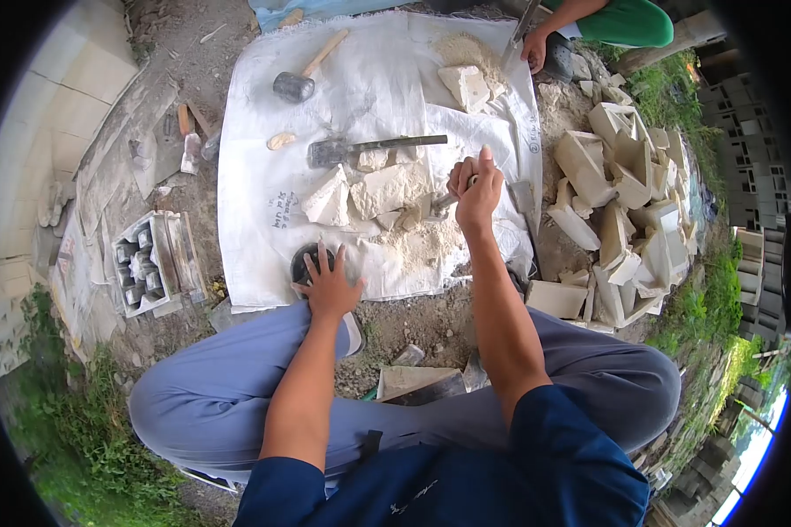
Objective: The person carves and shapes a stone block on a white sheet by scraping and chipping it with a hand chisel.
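Note:
My right hand (477,195) is closed round the handle of a short tool with a grey metal end (444,203); its exact kind is partly hidden by the fist. That end is beside broken pale blocks (391,189) and crumbled powder (420,244) on a white woven sheet (259,114). My left hand (330,285) has its fingers spread over a dark round object (304,261), partly covered by the palm, at the sheet's near edge. Beyond the blocks lies a long-handled hammer (330,154). Farther back is a mallet (294,86) with a dark head and wooden handle.
A large heap of broken pale blocks (624,184) stands right of the sheet. At the far right corner, another person's hand (534,51) is near a metal tool and a pale chunk (466,88). A white crate (141,268) sits at left.

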Available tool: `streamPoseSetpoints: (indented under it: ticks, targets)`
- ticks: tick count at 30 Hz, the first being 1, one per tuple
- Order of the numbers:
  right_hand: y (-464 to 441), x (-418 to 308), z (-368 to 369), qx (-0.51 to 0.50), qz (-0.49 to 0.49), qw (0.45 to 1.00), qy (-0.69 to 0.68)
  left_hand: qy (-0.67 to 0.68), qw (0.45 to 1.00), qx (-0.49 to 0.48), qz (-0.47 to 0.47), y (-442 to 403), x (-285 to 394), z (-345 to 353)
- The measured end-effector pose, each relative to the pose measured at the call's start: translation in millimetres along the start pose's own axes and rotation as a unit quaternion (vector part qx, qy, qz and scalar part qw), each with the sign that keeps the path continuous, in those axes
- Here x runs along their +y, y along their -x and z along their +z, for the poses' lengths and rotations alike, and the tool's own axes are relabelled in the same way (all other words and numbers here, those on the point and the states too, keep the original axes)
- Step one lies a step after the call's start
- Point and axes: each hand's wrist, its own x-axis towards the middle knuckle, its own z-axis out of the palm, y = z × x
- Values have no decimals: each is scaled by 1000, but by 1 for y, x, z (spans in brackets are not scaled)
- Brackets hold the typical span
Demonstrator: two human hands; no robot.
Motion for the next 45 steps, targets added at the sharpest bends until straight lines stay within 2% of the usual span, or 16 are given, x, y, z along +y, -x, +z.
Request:
streamPoseSetpoints:
  ticks: [5, 8, 10, 12, 13, 15, 18, 25, 29, 30, 33, 35, 36, 40, 42, 45]
  targets:
    - [-10, -79, 29, -17, 3, 999, 31, 8, 1000, 11, 1, 2, 2, 0]
    - [-8, -61, 32, 3, 2, 997, 77, 7, 1000, 5, -2, 2, 0, -1]
    - [0, -8, 18, -9, -5, 997, 80, 4, 1000, 8, 1, 2, 0, -3]
    - [12, 22, 7, -59, -47, 966, 246, -5, 1000, -6, -9, 3, 1, -3]
    - [10, 24, 5, -60, -52, 967, 244, -4, 1000, 0, -9, 0, -1, -3]
    - [12, 18, -5, -17, 18, 989, 146, 12, 1000, -2, 1, 0, -3, 2]
    - [11, -15, -5, 12, -12, 999, 49, -1, 1000, 10, 3, 0, -3, 3]
    - [11, -74, 27, -16, -30, 999, 40, -6, 1000, 13, -8, 2, 1, 0]
    - [9, 2, 16, -24, -9, 993, 115, -3, 1000, 1, -7, 2, 0, -2]
    - [11, 34, 3, -59, -3, 989, 139, -1, 1000, -1, -6, 2, 0, -2]
    - [3, 21, 10, -47, 10, 987, 155, 3, 1000, -2, -7, 1, 0, -2]
    - [-6, 13, 8, -75, 69, 991, 89, 7, 1000, -3, -6, 3, 1, -4]
    - [-6, 2, 10, -99, 64, 992, 47, 12, 1000, -9, -11, 0, 1, -5]
    - [-7, -43, 29, -180, 42, 982, 35, 17, 1000, 24, 6, 4, -4, 6]
    - [-7, -58, 37, -191, 51, 980, 19, 17, 1000, 21, -1, 0, -1, 3]
    - [-7, -31, 36, -170, 55, 984, 14, 12, 1000, 16, 0, -1, -1, 3]
